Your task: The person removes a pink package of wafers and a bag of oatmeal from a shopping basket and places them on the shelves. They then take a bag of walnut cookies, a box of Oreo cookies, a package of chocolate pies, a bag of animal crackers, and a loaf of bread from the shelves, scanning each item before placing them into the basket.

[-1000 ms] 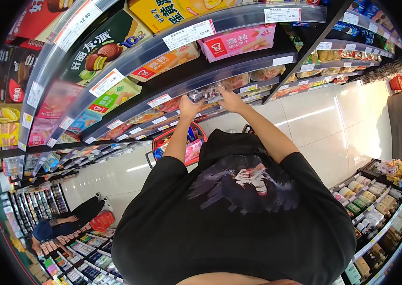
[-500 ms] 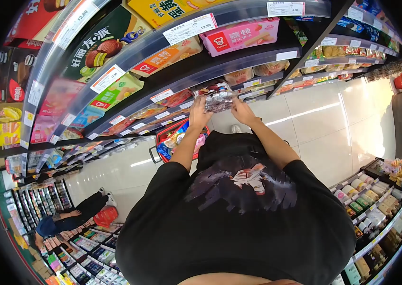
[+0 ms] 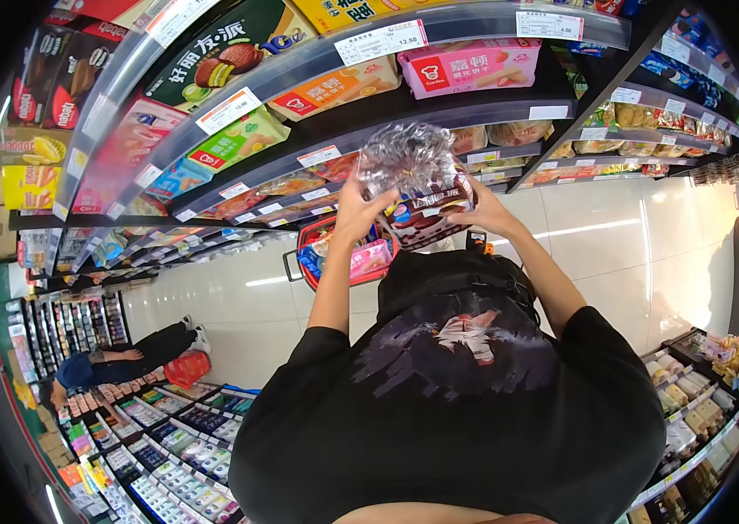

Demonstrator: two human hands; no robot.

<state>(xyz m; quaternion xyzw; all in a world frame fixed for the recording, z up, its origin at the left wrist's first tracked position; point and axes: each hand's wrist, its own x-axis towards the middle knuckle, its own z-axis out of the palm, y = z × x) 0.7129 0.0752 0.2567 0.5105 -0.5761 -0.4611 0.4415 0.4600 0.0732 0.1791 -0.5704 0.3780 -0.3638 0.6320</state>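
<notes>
Between my two hands is a brown snack bag (image 3: pixel 429 214) with a crinkled, shiny top; its lettering is too small to read. My left hand (image 3: pixel 362 208) is closed on the bag's left side, the thumb lying across its front. On the opposite side, my right hand (image 3: pixel 485 211) grips the bag, fingers partly hidden behind it. The bag is in front of the lower snack shelves. Below my left hand, a red shopping basket (image 3: pixel 307 236) stands on the floor with several packages in it, among them a pink packet (image 3: pixel 371 258).
Shelves ahead hold a pink biscuit pack (image 3: pixel 472 68), an orange biscuit pack (image 3: pixel 334 90) and a green biscuit pack (image 3: pixel 238 141). At left, a person (image 3: pixel 116 362) stands in the aisle beside a red basket (image 3: pixel 187 368). More stocked shelves (image 3: pixel 693 406) are behind me at right.
The bag has come up and nearer to me from the lower shelf, turned so its brown printed side shows. Both hands moved with it. The view has shifted slightly.
</notes>
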